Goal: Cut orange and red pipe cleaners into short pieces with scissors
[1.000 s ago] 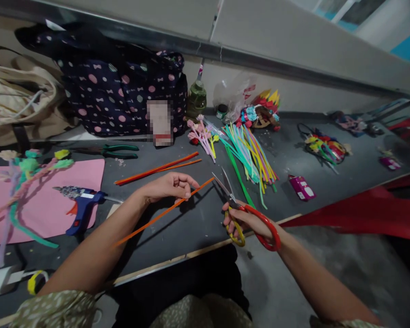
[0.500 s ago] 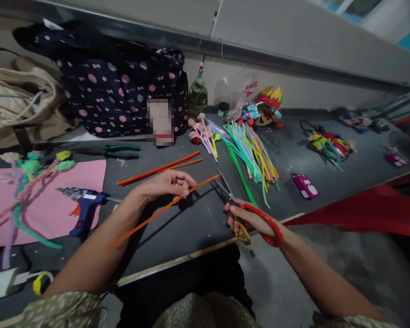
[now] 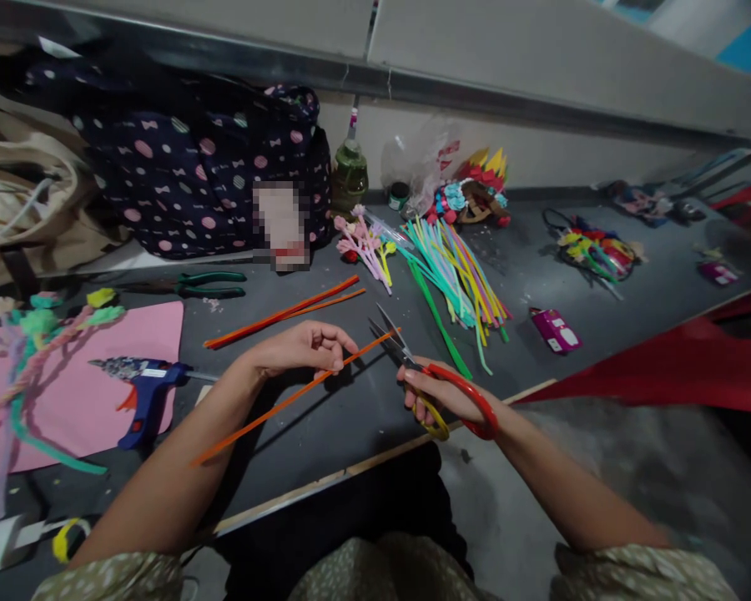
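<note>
An orange pipe cleaner (image 3: 288, 402) is pinched near its upper part in my left hand (image 3: 309, 346), its long lower end slanting down over my left forearm. My right hand (image 3: 435, 396) grips a pair of scissors (image 3: 466, 392) with one red and one yellow handle. The blades are parted, and the tip of the pipe cleaner lies between them. Behind my left hand, several more orange pipe cleaners (image 3: 281, 313) rest on the dark table (image 3: 325, 438).
A pile of coloured pipe cleaners (image 3: 456, 280) lies beyond the scissors. To the left are a blue glue gun (image 3: 147, 396) on a pink sheet (image 3: 68, 417) and green-handled pliers (image 3: 209, 285). A dotted navy bag (image 3: 194, 167) stands behind. A purple box (image 3: 555, 330) sits right.
The scissors have come slightly leftward, and the pipe cleaner's tip now sits deeper between the blades. The whole view has shifted a little.
</note>
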Motion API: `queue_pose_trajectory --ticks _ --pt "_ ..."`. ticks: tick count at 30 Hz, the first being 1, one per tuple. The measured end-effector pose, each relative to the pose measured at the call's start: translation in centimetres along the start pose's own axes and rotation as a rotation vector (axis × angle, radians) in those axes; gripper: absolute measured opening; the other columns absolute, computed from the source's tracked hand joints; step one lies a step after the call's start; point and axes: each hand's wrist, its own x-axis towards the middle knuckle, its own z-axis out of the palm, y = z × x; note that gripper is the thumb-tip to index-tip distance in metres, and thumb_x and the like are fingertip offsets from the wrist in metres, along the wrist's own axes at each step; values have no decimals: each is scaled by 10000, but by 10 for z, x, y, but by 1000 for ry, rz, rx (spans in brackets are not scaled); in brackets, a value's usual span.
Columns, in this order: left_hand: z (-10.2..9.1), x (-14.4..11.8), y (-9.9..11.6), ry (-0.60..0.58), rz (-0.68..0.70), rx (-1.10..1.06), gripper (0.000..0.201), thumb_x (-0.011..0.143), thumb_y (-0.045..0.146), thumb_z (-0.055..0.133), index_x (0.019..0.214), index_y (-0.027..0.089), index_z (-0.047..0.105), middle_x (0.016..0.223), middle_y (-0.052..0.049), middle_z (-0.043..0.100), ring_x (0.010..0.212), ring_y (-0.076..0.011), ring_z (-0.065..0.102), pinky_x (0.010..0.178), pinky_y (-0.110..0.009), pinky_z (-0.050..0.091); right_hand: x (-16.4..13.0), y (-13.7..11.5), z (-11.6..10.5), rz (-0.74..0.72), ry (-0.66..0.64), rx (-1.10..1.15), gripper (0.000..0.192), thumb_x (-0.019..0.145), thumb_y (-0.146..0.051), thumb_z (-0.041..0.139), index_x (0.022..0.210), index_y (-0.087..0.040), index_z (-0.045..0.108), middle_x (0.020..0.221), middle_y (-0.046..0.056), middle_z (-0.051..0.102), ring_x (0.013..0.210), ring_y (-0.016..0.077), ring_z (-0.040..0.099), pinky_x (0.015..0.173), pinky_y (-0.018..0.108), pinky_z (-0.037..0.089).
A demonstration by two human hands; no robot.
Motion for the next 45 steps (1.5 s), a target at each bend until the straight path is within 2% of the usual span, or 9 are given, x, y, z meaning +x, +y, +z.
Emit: queue_pose_trajectory --ticks 9,18,23,29,37,45 --pt "0 2 0 0 -24 17 388 752 293 779 1084 112 690 747 -36 666 574 -74 572 531 -169 446 7 8 -2 -62 5 -61 453 878 -644 525 944 -197 491 701 -4 632 501 115 607 422 209 480" --pt "2 1 3 -3 -40 10 377 750 281 778 1074 108 688 739 -33 670 559 -71 568 524 -169 433 7 5 -2 -11 13 -115 474 868 -672 512 869 -199 483 591 -34 593 405 96 549 393 196 455" --pt "3 3 1 -37 -44 -36 505 750 300 786 1192 115 625 768 -43 676 565 -83 578 527 -188 454 8 8 -5 -25 11 -172 465 886 -663 488 871 -199 489 604 -26 608 405 99 559 383 192 430" --pt "11 9 -2 26 -60 -69 556 762 356 782 1226 135 571 754 -26 665 588 -107 617 552 -218 498 10 5 -3 -27 1 -191 449 883 -652 502 859 -206 462 614 -34 615 391 89 549 388 190 424" --pt "13 15 -9 33 -115 -25 543 721 355 805 1154 134 563 752 -32 692 553 -100 615 474 -177 421 15 1 -5 -1 -29 -218 443 893 -640 491 826 -204 461 624 -23 625 410 93 556 396 195 420" --pt "13 15 -11 -59 -159 69 524 746 335 777 1162 158 512 679 4 683 471 -75 558 400 -144 317 16 -4 -4 31 -29 -187 426 898 -616 502 796 -204 460 600 -24 606 410 90 535 403 196 418"
